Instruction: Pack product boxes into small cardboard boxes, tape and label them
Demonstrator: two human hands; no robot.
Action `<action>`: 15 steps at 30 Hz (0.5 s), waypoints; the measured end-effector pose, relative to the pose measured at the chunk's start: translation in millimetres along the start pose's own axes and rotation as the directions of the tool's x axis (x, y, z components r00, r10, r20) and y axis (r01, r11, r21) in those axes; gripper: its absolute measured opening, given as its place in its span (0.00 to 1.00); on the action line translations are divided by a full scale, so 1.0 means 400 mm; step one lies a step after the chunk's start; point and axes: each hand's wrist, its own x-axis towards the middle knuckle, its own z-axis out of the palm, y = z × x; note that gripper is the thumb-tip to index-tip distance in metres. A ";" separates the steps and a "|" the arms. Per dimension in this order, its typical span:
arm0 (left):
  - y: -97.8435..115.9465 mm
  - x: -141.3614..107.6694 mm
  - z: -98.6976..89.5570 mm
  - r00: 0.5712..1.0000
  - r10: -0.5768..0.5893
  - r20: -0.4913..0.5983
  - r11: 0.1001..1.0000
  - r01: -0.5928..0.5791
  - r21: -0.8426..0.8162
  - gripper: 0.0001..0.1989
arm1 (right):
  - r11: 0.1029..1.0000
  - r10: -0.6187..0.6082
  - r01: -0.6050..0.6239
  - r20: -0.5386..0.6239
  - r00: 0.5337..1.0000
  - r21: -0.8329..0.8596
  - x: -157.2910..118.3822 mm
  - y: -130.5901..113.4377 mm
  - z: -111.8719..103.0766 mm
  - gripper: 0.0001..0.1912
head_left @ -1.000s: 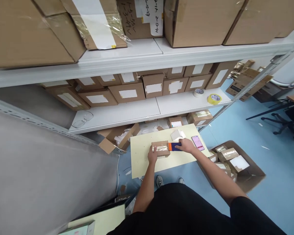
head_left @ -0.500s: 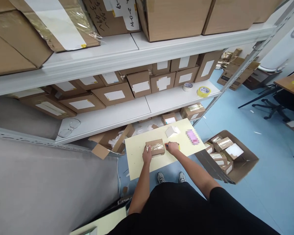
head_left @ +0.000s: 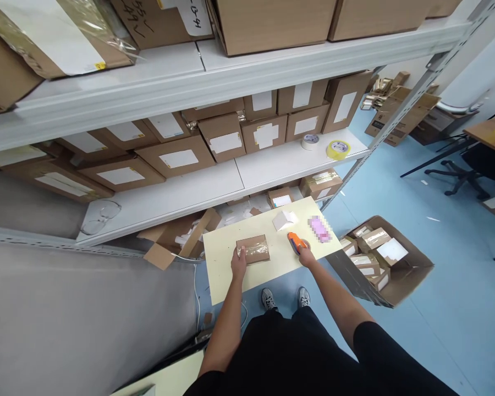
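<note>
On the pale yellow board (head_left: 220,269) lies a small brown box (head_left: 253,249) with shiny tape across it. My left hand (head_left: 238,264) grips the box's left end, thumb on top. To the right, my right hand (head_left: 306,257) is closed round an orange tape dispenser (head_left: 297,242), apart from the box. A folded white paper piece (head_left: 285,220) lies behind the dispenser, and a blurred pink item (head_left: 320,229) sits near the board's right end.
An open carton (head_left: 412,269) of small taped boxes stands on the floor at right. Another open carton (head_left: 160,254) is left of the board. The shelf (head_left: 181,192) behind bears boxes, a white tape roll (head_left: 310,142) and a yellow tape roll (head_left: 338,149).
My right hand has moved away from the box, to the right, and the orange dispenser now shows clearly. My left hand still holds the box. The whole view has shifted slightly.
</note>
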 end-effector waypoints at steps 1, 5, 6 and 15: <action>0.000 -0.001 0.001 1.000 0.003 -0.003 1.000 -0.003 0.000 0.27 | 0.998 -0.024 0.025 -0.024 0.999 0.052 -0.004 -0.005 0.006 0.32; 0.004 -0.007 0.007 1.000 0.009 -0.009 1.000 -0.009 -0.027 0.26 | 0.862 -0.146 0.206 -0.162 0.976 0.464 -0.041 -0.100 0.050 0.28; 0.005 -0.010 0.007 1.000 0.013 -0.008 0.999 -0.014 -0.037 0.26 | 0.787 -0.177 0.241 -0.167 0.970 0.568 -0.055 -0.138 0.066 0.29; 0.012 -0.041 0.001 1.000 0.006 0.023 0.995 -0.004 -0.103 0.26 | 0.578 -0.312 0.282 -0.111 0.943 0.766 -0.142 -0.331 0.101 0.35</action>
